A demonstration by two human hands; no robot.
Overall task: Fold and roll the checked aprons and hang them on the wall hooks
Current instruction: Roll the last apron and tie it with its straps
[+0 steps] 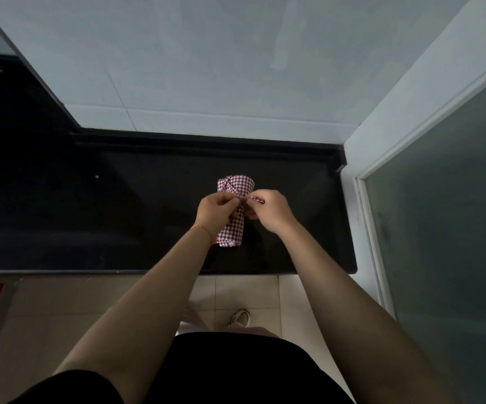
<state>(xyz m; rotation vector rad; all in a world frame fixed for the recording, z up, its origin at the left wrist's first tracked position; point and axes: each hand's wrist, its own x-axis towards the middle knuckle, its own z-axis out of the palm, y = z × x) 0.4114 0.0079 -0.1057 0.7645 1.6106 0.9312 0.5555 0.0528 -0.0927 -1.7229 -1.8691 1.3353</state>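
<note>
Apron roll (233,211) on counter (90,214) (wall (206,68) behind)

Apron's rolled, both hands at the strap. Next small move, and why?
Probably pull the strap ends apart to tighten the tie. The rolled apron lies on the black counter, the left hand and right hand both pinching strap at its middle, so the binding looks unfinished.

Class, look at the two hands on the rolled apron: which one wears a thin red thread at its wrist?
The left hand: the red thread circles its wrist; the right hand has a bare wrist.
</note>
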